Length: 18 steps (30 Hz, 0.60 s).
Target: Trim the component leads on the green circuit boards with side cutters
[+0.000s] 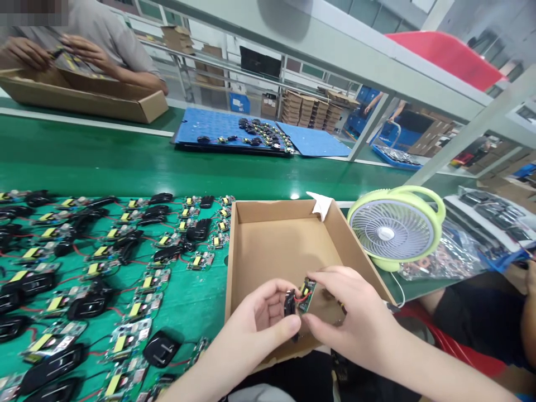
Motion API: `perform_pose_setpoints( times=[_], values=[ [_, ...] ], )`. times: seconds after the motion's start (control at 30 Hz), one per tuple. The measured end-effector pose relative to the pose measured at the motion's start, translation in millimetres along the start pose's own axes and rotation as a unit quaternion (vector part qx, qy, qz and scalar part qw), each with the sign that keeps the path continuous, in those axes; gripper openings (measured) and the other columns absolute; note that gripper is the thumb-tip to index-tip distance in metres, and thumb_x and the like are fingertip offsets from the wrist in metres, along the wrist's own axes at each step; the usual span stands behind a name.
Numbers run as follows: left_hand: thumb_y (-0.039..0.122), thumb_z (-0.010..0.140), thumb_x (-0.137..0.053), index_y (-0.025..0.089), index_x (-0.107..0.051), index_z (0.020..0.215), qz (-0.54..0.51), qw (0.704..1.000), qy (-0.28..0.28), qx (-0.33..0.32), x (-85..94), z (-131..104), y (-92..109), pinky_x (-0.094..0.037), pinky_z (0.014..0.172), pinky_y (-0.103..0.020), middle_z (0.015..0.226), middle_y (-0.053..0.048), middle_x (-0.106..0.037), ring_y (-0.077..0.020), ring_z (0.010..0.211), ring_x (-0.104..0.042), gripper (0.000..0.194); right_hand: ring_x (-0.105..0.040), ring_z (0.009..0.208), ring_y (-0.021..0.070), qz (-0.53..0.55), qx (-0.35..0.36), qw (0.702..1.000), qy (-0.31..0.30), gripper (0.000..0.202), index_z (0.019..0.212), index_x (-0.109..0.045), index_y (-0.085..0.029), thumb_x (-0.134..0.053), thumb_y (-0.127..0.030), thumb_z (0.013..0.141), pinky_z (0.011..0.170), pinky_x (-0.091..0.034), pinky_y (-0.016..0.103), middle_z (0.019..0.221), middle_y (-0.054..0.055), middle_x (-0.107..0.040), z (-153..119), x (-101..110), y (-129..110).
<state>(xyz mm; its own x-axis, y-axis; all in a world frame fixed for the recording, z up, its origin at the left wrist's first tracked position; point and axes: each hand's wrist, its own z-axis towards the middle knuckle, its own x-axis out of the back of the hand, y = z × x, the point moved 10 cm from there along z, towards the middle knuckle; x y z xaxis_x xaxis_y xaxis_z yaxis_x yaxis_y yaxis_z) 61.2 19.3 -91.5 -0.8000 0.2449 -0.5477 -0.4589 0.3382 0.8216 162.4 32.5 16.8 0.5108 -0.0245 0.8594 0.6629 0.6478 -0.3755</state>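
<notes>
Over the near part of a shallow cardboard box (pixel 276 234), my left hand (pixel 262 321) pinches a black plug casing (pixel 290 303) between thumb and fingers. Short red wires run from it to a small green circuit board (pixel 307 295) with a yellow part. My right hand (pixel 352 312) grips that board at its edge. To the left, rows of similar circuit boards (pixel 122 341) wired to black plug casings (pixel 161 349) lie on a green mat (pixel 188 301).
A lime-green fan (pixel 393 231) stands right of the box, beside bagged parts (pixel 448 257). Behind, blue foam sheets (pixel 209 125) carry more boards. Across the bench a person's hands (pixel 86 50) work over another cardboard box (pixel 84 100). A metal frame post (pixel 372 125) rises behind the fan.
</notes>
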Motion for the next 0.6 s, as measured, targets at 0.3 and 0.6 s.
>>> perform_pose_setpoints(
  times=[0.3, 0.6],
  values=[
    [0.045, 0.080, -0.083, 0.024, -0.063, 0.106, 0.016, 0.999, -0.037, -0.012, -5.5, -2.4, -7.8, -0.048, 0.084, -0.024, 0.101, 0.000, -0.064, -0.0142, 0.095, -0.060, 0.039, -0.071, 0.091, 0.0240, 0.047, -0.029, 0.998, -0.013, 0.045, 0.119, -0.067, -0.011, -0.066, -0.021, 0.075, 0.081, -0.058, 0.038, 0.099, 0.010, -0.074, 7.1, 14.9, -3.9],
    [0.043, 0.080, -0.083, 0.024, -0.058, 0.105, 0.014, 0.999, -0.031, -0.040, -8.1, -1.1, 4.9, -0.045, 0.081, -0.024, 0.099, -0.001, -0.066, -0.0150, 0.093, -0.059, 0.040, -0.067, 0.079, 0.0203, 0.114, -0.087, 0.983, -0.111, 0.020, 0.094, -0.072, -0.019, -0.078, -0.025, 0.076, 0.074, -0.053, 0.033, 0.083, 0.002, -0.072, 12.0, -13.1, -3.7]
  ],
)
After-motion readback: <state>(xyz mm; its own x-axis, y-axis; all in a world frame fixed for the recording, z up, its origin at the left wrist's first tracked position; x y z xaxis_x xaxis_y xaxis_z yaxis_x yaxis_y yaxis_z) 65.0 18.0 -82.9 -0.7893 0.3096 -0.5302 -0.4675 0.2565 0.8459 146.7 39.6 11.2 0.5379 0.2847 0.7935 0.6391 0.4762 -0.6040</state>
